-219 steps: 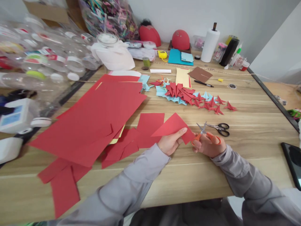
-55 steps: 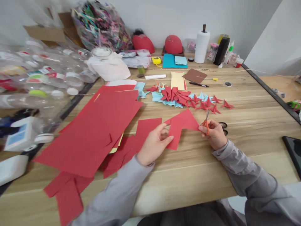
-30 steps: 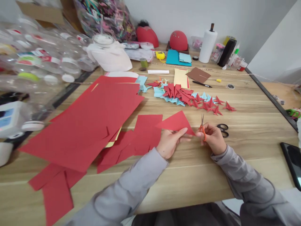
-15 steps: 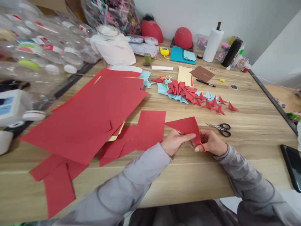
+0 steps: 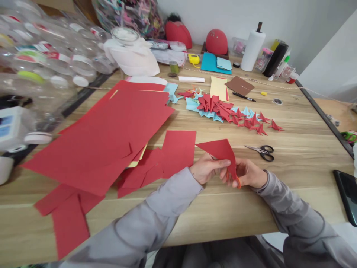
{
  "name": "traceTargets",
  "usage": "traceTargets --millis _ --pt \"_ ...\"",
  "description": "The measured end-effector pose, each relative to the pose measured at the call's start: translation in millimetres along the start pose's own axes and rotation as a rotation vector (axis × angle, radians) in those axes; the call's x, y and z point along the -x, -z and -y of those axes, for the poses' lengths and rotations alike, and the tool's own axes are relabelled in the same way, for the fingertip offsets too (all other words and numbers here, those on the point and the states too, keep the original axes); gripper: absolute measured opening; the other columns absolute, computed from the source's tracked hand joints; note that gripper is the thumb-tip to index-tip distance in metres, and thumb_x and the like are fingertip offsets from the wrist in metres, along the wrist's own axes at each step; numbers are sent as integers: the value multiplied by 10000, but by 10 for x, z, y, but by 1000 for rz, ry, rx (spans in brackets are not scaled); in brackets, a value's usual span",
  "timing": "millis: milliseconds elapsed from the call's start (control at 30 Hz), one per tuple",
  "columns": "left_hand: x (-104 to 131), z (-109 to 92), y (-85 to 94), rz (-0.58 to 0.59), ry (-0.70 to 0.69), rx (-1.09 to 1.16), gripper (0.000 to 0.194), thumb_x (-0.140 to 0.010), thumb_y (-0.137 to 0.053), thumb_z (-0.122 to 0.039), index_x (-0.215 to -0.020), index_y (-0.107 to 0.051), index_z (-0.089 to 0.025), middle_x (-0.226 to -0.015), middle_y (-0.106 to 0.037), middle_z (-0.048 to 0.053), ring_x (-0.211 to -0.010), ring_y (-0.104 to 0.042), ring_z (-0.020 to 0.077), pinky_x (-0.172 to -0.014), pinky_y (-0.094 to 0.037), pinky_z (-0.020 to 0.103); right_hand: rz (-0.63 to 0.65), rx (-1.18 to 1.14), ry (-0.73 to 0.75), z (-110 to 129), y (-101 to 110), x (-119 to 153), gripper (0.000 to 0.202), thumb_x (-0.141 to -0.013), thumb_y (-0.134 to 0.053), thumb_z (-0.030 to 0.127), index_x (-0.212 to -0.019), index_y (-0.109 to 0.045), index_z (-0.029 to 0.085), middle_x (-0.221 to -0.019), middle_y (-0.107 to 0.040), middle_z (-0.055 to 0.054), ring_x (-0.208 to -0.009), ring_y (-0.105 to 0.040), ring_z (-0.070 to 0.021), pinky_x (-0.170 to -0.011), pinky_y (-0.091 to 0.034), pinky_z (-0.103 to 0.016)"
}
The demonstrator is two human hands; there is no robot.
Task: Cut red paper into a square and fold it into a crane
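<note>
While the left grip pinches red paper, the right grip clasps scissors (orange-handled).

walls: pale, corner at right | table: wood-grain, dark edging

Soft, bright light fills my view; my worktop shows a pale sheen near me, and the bottles at left look blurred.
</note>
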State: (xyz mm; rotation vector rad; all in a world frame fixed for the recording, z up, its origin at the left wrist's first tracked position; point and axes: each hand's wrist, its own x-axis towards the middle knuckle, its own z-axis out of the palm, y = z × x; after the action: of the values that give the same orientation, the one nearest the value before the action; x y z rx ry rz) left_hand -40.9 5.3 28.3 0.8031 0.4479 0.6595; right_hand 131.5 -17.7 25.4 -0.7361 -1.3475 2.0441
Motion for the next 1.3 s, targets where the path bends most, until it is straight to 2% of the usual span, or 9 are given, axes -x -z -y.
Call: traceTargets --millis 100,200,300,367,600,867,1300 --pt "-5 -20 -17 -118 -54 62 334 -639 -756 -384 -513 -590 -123 -424 -534 8 -409 -556 138 -427 -446 254 -118 -48 55 -33 -20 -23 344 -614 -803 323 -839 -591 171 -832 -677 -39 -656 -630 -125 -590 -520 -255" --pt "-38 -17 -10 -312 -95 94 278 -623 -774 -339 -622 -646 -92 -533 -633 49 -497 -608 139 -507 -498 247 -347 4 122 -31 -14 -47 354 -596 -814 313 -791 -545 190 -715 -648 0 -603 -600 -115 -513 -480 -219" --pt "-87 -1 20 -464 -158 149 260 -633 -772 -304 -682 -660 -75 -644 -681 79 -642 -671 166 -592 -538 239 -572 113 216 19 16 -43 360 -605 -806 281 -837 -541 206 -653 -618 35 -548 -550 -89 -511 -452 -207" --pt "-111 6 37 -531 -195 190 260 -610 -789 -290 -666 -650 -77 -642 -676 67 -678 -686 181 -592 -548 235 -637 187 244 61 46 -22 364 -622 -792 277 -895 -562 208 -668 -625 28 -572 -555 -96 -535 -452 -217" --pt "-119 -1 49 -611 -248 178 316 -505 -838 -260 -666 -629 -87 -626 -655 23 -678 -698 207 -558 -560 245 -602 359 164 92 159 40 371 -596 -791 265 -925 -637 187 -765 -631 -18 -609 -555 -120 -535 -465 -252" --pt "-122 -9 55 -657 -273 114 332 -490 -840 -278 -651 -612 -99 -604 -645 11 -604 -685 185 -538 -554 245 -596 493 156 98 151 40 352 -564 -797 226 -895 -687 179 -712 -616 -4 -599 -545 -119 -520 -460 -245" --pt "-105 -11 39 -665 -283 108 290 -497 -836 -264 -618 -638 -90 -577 -655 28 -606 -681 192 -620 -568 301 -549 442 93 42 188 46 364 -598 -786 274 -925 -658 176 -682 -618 0 -541 -543 -119 -516 -461 -271"
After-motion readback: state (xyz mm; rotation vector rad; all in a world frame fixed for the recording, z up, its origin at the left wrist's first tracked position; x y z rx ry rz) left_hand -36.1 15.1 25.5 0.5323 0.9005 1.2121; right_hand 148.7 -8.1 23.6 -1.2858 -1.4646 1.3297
